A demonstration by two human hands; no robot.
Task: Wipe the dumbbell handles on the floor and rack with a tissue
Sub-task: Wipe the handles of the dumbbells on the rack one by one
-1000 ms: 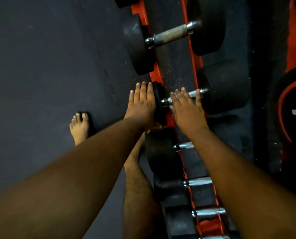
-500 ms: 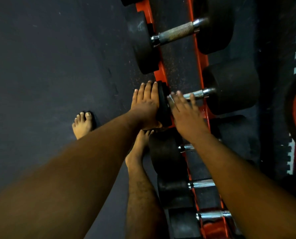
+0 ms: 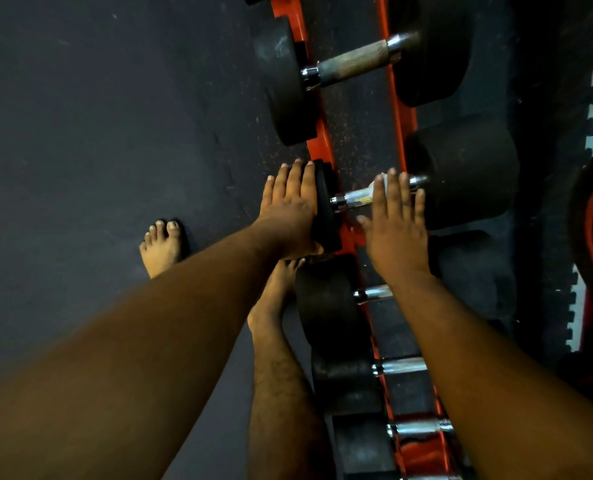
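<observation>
Fingers (image 3: 393, 192) slid right along handle (image 3: 355, 199).

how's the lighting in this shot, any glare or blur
Head view: dim overall, floor nearly black; bright glints on the chrome handle beside the right hand; forearms at the bottom edge look soft and stretched by the wide lens; left hand is fairly sharp.

A dumbbell (image 3: 461, 171) with black round ends lies across the orange rack (image 3: 397, 109), its shiny handle (image 3: 355, 199) running crosswise between the rails. A bit of white tissue (image 3: 381, 183) lies on the handle. Another dumbbell (image 3: 357, 64) with a dull knurled handle sits on the rack above it, more (image 3: 329, 306) below
</observation>
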